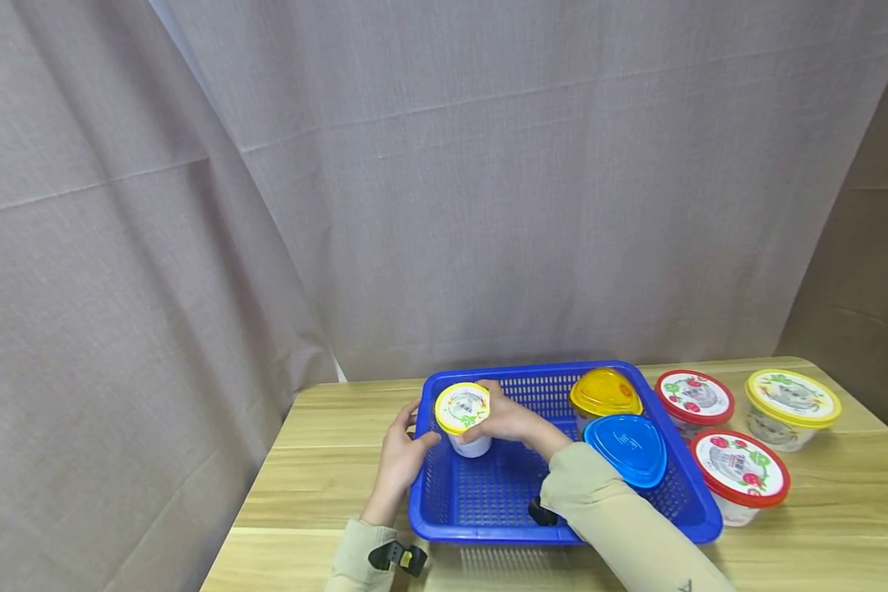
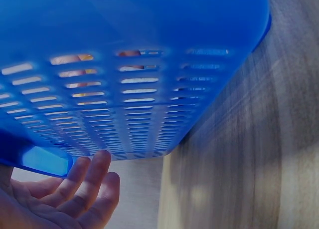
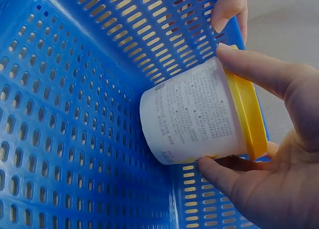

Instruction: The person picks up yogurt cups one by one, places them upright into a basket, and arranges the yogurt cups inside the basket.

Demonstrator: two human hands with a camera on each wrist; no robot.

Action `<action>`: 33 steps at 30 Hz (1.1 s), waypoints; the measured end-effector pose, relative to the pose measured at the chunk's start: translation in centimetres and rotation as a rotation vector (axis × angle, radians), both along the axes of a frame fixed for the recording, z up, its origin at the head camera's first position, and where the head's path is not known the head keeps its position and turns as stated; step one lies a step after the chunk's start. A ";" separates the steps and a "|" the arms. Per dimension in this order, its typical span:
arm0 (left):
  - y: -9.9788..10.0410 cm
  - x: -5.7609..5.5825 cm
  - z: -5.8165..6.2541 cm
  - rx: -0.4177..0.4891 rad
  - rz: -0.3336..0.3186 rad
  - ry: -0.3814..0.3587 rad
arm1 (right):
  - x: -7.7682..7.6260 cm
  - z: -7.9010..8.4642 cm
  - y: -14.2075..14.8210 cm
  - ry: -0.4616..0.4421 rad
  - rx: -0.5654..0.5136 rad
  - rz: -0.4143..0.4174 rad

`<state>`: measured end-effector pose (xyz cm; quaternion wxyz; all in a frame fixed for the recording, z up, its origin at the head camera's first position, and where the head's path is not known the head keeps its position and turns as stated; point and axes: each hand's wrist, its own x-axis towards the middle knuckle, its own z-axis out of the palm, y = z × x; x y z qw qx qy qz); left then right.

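A white tub with a yellow lid [image 1: 463,409] stands in the left end of the blue plastic basket [image 1: 488,536]. My right hand [image 1: 509,418] grips it near the lid, thumb on one side and fingers on the other. In the right wrist view, the tub's printed side [image 3: 189,114] faces the camera, its base close to the basket floor. My left hand [image 1: 402,457] holds the basket's left rim, thumb over the inner edge. Its fingers [image 2: 92,181] show outside the slotted wall in the left wrist view.
At the basket's right end sit a yellow-lidded container [image 1: 607,391] and a blue-lidded one [image 1: 626,450]. Right of the basket, two red-lidded tubs [image 1: 694,397] and a larger yellow-lidded tub [image 1: 792,403] stand on the wooden table [image 1: 326,469]. A grey curtain [image 1: 488,205] hangs behind.
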<state>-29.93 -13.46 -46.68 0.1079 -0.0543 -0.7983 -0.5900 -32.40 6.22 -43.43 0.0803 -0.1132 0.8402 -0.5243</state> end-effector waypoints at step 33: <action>0.0 0.0 0.1 0.001 -0.009 -0.003 | 0.1 0.1 -0.1 0.017 -0.028 -0.016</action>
